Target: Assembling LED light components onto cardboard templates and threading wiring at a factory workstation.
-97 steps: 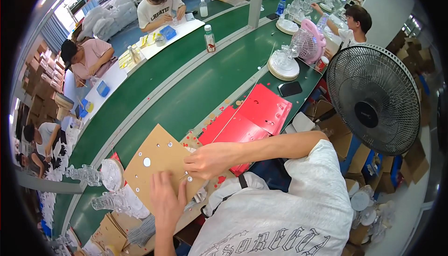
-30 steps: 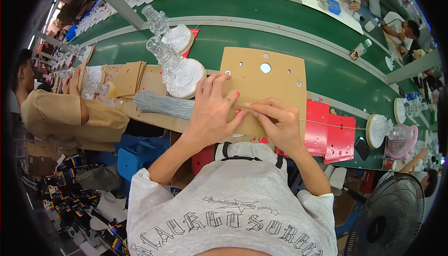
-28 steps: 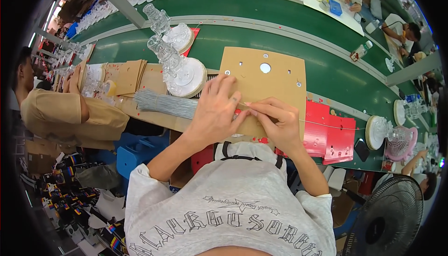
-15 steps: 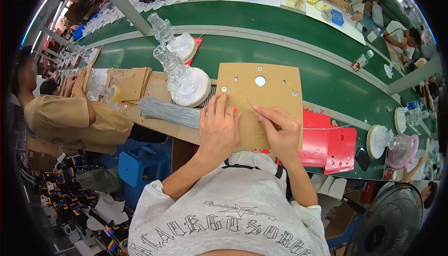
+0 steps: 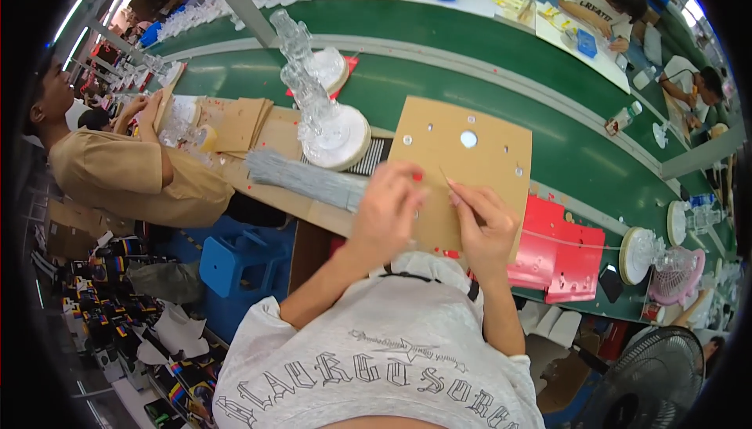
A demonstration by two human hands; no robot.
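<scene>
In front of me is a brown cardboard sheet [image 5: 439, 127] with a round central hole and several smaller holes, some ringed in white. My right hand [image 5: 487, 221] is over its near right part, thumb and fingers pinched on a thin wire [image 5: 445, 176] that points up and to the left. My left hand [image 5: 388, 210] hovers by the sheet's left edge, its curled fingers blurred by motion. Whether it holds anything cannot be made out. Left of that hand lies a bundle of thin grey wires [image 5: 305, 178].
Clear ornaments on round white bases [image 5: 337, 143] stand behind the wires; another base [image 5: 633, 255] is at right. Red punched sheets [image 5: 556, 245] lie right of the cardboard. A person [image 5: 117, 171] works at left beside stacked cardboard [image 5: 244, 122]. A black fan [image 5: 642, 378] stands lower right.
My left hand has lifted off the cardboard, where its fingers lay before. The sheet now appears turned clockwise, partly because the view has shifted. My right hand keeps its pinch on the wire.
</scene>
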